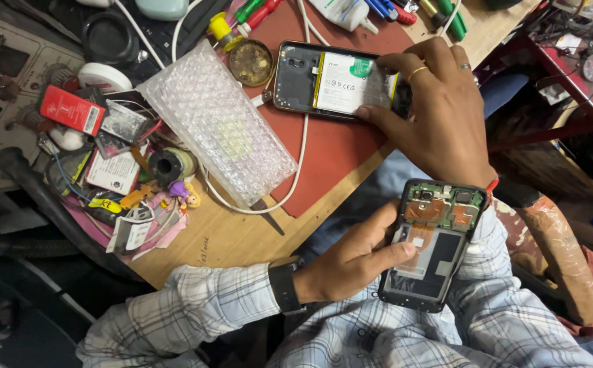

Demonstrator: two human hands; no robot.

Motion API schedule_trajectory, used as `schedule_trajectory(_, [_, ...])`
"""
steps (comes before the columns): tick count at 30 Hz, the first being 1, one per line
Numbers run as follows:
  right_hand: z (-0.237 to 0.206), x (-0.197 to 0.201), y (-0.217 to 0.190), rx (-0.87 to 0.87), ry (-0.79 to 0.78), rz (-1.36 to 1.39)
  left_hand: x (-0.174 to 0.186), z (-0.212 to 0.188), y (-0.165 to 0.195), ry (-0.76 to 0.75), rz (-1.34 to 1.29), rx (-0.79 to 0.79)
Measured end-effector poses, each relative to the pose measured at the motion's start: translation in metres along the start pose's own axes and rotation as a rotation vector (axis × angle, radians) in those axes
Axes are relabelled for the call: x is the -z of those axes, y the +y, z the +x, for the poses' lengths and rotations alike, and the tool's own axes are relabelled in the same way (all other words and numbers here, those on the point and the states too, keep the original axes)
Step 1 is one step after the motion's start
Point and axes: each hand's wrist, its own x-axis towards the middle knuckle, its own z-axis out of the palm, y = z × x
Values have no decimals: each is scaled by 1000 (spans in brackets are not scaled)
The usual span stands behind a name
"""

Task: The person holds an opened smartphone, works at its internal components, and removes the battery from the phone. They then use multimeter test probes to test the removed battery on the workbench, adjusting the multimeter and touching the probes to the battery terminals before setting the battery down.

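My left hand (351, 259) grips an opened phone body (433, 245) with bare circuit boards and copper foil, held over my lap. My right hand (439, 112) reaches onto the bench and rests its fingers and thumb on a second opened phone (310, 78), pinching near the end of its white battery (344, 82). That phone lies flat on a dark red mat (324, 153). A black watch band sits on my left wrist, and rings are on my right fingers.
A bubble-wrap pouch (218, 123) lies left of the mat, with a white cable (290, 184) curving under it. A round tin (251, 63) sits beside the phone. Screwdrivers (259, 13), a red box (71, 109) and small parts clutter the bench's left and back.
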Motion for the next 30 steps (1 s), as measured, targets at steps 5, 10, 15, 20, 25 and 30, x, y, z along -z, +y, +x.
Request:
schedule_trajectory(5, [1, -2, 7, 7, -42, 18, 1, -1, -1, -14, 23, -16])
schedule_trajectory(10, [9, -2, 17, -12, -111, 123, 1, 0, -7, 15, 18, -24])
schedule_trajectory(15, [16, -3, 25, -19, -128, 169, 1, 2, -8, 25, -16, -52])
schedule_trajectory(20, [21, -6, 36, -93, -275, 440, 1, 3, -3, 42, -36, -69])
schedule_trajectory(25, [17, -6, 42, -53, -329, 490, 2, 3, -1, 44, 21, -93])
schedule_trajectory(30, [23, -1, 36, 89, -307, 480, 3, 3, -4, 49, -9, -68])
